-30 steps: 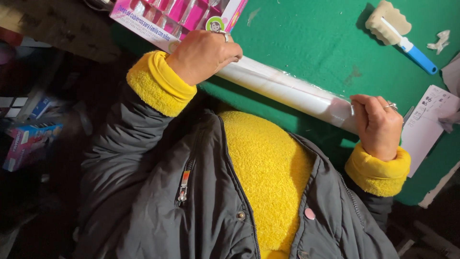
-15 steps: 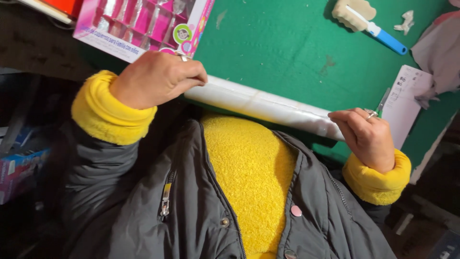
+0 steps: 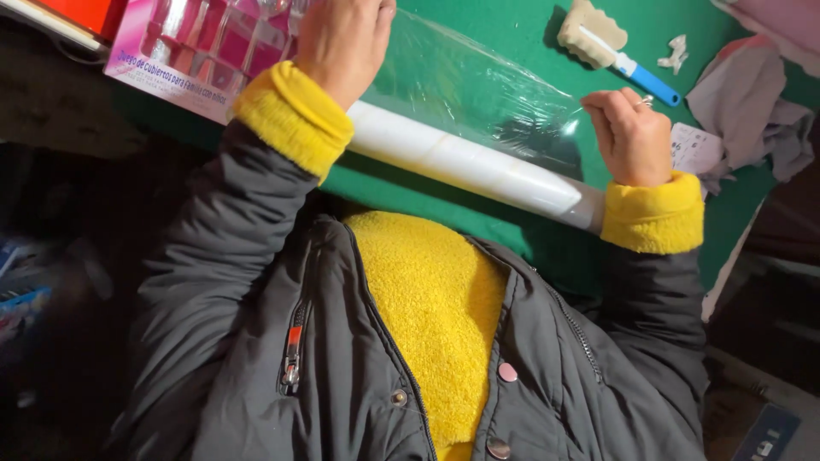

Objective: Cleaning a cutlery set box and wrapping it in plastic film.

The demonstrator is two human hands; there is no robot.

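A long white roll of clear plastic film lies across the near edge of the green table. A sheet of the clear film is stretched away from the roll over the table. My left hand grips the film's far left edge, close to a pink boxed cutlery set. My right hand pinches the film's far right edge. Both wrists show yellow fleece cuffs under a grey jacket.
A cream sponge brush with a blue handle lies at the back right. Beside it are a crumpled grey cloth, a small white scrap and a white paper slip. The table's right edge drops off near the cloth.
Both hands left the ends of the roll and moved away from me, pulling a sheet of clear film out over the table. The roll stays at the near edge.
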